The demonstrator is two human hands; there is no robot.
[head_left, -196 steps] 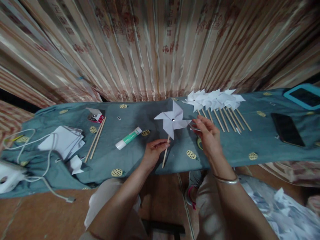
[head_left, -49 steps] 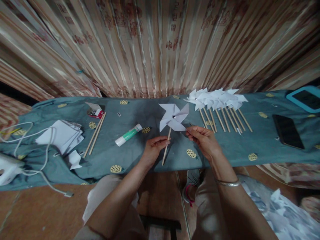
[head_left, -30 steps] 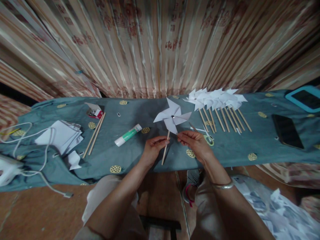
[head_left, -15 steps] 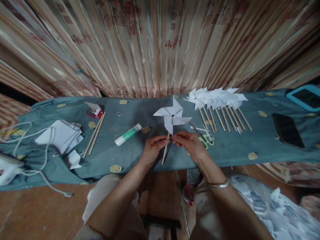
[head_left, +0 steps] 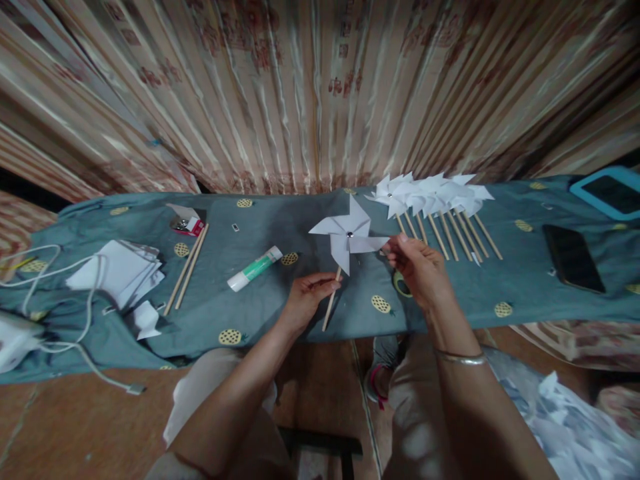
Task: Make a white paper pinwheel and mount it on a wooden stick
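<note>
A white paper pinwheel [head_left: 360, 227] with a dark pin at its centre stands over the middle of the cloth. My left hand [head_left: 311, 297] pinches its wooden stick just below the blades. At the right blade's tip, my right hand [head_left: 420, 267] has its thumb and fingers drawn together on the paper. Under that hand lies a pair of scissors [head_left: 401, 284]; only part of a green handle shows. Several finished pinwheels [head_left: 435, 195] lie in an overlapping row behind it, their sticks pointing toward me.
On the left are a glue stick [head_left: 255, 269], two wooden sticks [head_left: 186, 270], a small red box [head_left: 187, 225] of pins, stacked paper [head_left: 117, 270] and a white cable [head_left: 95, 300]. To the right lie a dark phone [head_left: 573, 259] and a blue-framed device [head_left: 607, 193]. A bag of paper pieces [head_left: 565, 417] stands below.
My right hand has left the stick and moved right and up to the blade's tip, covering most of the scissors. My left hand keeps hold of the stick.
</note>
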